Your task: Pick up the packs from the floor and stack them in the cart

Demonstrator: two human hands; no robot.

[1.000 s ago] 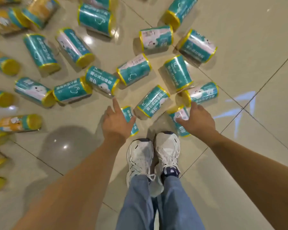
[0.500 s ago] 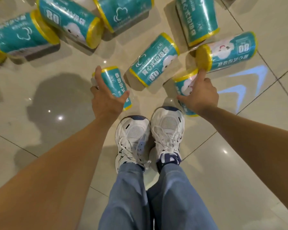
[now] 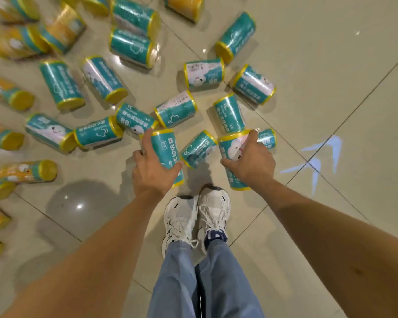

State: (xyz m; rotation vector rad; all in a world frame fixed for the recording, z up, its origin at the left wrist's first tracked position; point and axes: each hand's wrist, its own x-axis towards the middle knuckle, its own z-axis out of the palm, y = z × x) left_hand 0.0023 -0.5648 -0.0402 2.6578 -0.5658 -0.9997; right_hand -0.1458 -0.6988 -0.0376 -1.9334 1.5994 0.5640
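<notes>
Left hand [image 3: 153,173] tight around one teal pack [image 3: 166,146], right hand [image 3: 251,165] around second pack [image 3: 229,146]

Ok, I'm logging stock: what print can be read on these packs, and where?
"大号", "式垃圾袋": teal pack in the left hand.
"80", upside down: floor pack beyond that hand.
"80": small pack behind the right hand.
Too blurred: the cloud-face pack in that hand, and the rest.

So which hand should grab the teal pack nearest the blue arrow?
Probably right: the right hand sits just beside that pack; the left hand is farther off. Both hands are full, though.
</notes>
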